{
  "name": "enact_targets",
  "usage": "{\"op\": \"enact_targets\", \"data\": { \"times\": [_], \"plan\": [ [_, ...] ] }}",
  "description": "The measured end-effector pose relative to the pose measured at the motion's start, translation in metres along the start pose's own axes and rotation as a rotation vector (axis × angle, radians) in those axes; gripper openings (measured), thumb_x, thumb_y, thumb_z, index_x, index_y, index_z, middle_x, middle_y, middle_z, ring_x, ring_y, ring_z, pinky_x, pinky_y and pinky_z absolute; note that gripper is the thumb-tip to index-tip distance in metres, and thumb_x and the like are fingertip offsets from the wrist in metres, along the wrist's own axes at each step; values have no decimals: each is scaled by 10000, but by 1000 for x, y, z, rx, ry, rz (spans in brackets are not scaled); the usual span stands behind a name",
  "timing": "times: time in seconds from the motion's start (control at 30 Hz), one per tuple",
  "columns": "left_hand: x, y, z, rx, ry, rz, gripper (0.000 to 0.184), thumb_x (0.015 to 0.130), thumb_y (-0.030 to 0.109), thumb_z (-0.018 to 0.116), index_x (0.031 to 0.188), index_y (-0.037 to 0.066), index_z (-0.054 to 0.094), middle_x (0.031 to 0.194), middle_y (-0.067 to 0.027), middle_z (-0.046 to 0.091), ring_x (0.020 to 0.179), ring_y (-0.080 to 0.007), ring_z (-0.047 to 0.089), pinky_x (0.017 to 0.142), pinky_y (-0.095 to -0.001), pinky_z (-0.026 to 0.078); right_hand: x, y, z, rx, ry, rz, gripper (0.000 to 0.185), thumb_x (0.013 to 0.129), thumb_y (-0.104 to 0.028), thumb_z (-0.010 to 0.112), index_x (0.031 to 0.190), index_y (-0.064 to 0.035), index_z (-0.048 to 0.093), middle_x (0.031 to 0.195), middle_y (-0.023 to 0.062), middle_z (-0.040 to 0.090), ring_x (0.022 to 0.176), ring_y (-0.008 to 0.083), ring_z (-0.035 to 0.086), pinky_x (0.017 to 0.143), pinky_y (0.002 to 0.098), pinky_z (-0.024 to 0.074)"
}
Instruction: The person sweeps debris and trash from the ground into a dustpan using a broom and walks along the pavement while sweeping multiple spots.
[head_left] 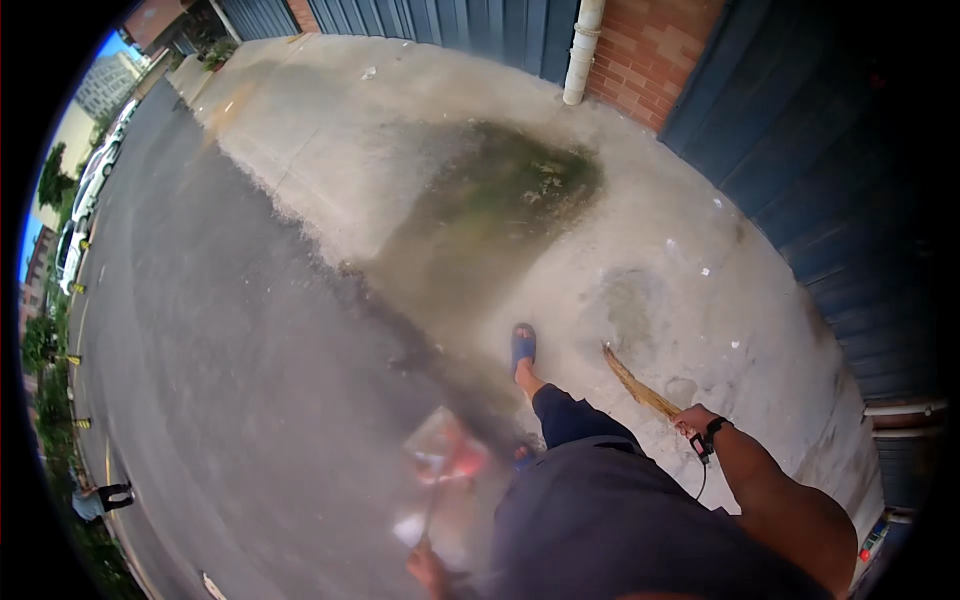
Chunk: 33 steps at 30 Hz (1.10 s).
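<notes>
My right hand (692, 420), with a dark band on its wrist, is closed round one end of a long, tan, rough piece that looks like dry wood (638, 385). Its far end points forward over the concrete, near my front foot. At the bottom, my left hand (428, 568) is smeared by motion, with its fingers curled. From it a thin dark handle runs up to a blurred red-and-white thing (447, 450), perhaps a dustpan. Beside that handle shows a whitish blur (409, 528); I cannot make it out.
Pale concrete (350, 120) meets dark asphalt (220, 330) on the left. A damp greenish patch (500, 210) lies ahead. Blue metal shutters (790, 150) and a white drainpipe (583, 50) line the right. Scraps (706, 271) dot the concrete. A person (100, 500) and parked cars (72, 250) are far left.
</notes>
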<state>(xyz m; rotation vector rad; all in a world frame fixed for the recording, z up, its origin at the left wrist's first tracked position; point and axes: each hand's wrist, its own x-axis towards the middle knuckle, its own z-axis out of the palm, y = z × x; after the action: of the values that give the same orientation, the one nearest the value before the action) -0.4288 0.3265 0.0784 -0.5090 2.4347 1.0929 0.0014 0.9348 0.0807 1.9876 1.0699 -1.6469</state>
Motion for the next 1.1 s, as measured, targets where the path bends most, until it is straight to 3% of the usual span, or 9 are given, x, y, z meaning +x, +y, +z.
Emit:
{"op": "enact_targets", "data": {
  "times": [0.07, 0.17, 0.37, 0.47, 0.57, 0.67, 0.83, 0.9, 1.1],
  "plan": [
    [18, 70, 17, -90, -39, 39, 350, 900, 234, 687, 754, -79, 633, 594, -10, 516, 585, -179, 465, 511, -415, 365, 25, -60, -4, -59, -45, -40, 160, 864, -162, 725, 827, -31, 642, 654, 51, 601, 520, 149, 560, 444, 298, 431],
    [84, 106, 38, -147, -51, 31, 254, 899, 191, 687, 763, 12, 568, 550, 9, 462, 405, -90, 411, 365, -292, 334, 47, -163, -6, -78, -84, -113, 139, 856, -146, 725, 867, -38, 639, 642, 35, 572, 516, 139, 548, 439, 289, 417],
    [180, 203, 68, -3, -42, 158, 241, 902, 197, 714, 794, 44, 562, 562, 33, 459, 419, -67, 407, 374, -259, 321, 71, -379, 11, -133, -127, -210, 179, 829, -163, 732, 806, -38, 607, 628, 41, 558, 474, 142, 527, 400, 305, 382],
    [179, 303, 96, -79, -24, 74, 249, 906, 207, 715, 792, 59, 551, 567, 40, 460, 420, -62, 402, 377, -250, 312, 75, -495, 16, -289, -204, -278, 150, 827, -161, 699, 869, -27, 648, 635, 37, 563, 479, 136, 524, 396, 300, 381],
    [223, 326, 111, 93, -50, 230, 233, 914, 202, 711, 803, 69, 555, 573, 50, 459, 426, -51, 396, 380, -245, 296, 65, -613, 30, -523, -207, -386, 154, 831, -152, 668, 937, -41, 680, 642, 21, 558, 481, 117, 512, 395, 296, 368],
    [241, 410, 137, -18, -60, 95, 232, 919, 202, 708, 800, 77, 552, 582, 55, 467, 429, -43, 390, 380, -249, 284, 65, -723, 59, -686, -290, -401, 250, 932, -172, 654, 1141, -34, 651, 702, 12, 557, 503, 83, 510, 419, 269, 403],
    [336, 485, 192, 64, -149, 185, 198, 920, 190, 708, 831, 46, 604, 614, 56, 500, 496, -35, 414, 437, -241, 311, 103, -807, 188, -358, -456, -338, 184, 951, -189, 631, 1083, -60, 630, 734, -1, 551, 527, 91, 512, 417, 258, 394],
    [360, 499, 194, 180, -163, 234, 183, 923, 179, 706, 863, 24, 632, 640, 59, 512, 550, -28, 427, 481, -231, 325, 120, -824, 256, -221, -533, -326, 125, 924, -195, 636, 954, -75, 631, 713, 14, 568, 541, 102, 523, 413, 264, 372],
    [396, 587, 186, 149, -283, 183, 137, 930, 123, 680, 938, -14, 673, 754, 53, 559, 672, -55, 464, 569, -252, 374, 189, -868, 425, 14, -673, -187, 181, 910, -220, 680, 1015, -81, 635, 771, 20, 606, 586, 118, 572, 474, 290, 445]
  ]
}}
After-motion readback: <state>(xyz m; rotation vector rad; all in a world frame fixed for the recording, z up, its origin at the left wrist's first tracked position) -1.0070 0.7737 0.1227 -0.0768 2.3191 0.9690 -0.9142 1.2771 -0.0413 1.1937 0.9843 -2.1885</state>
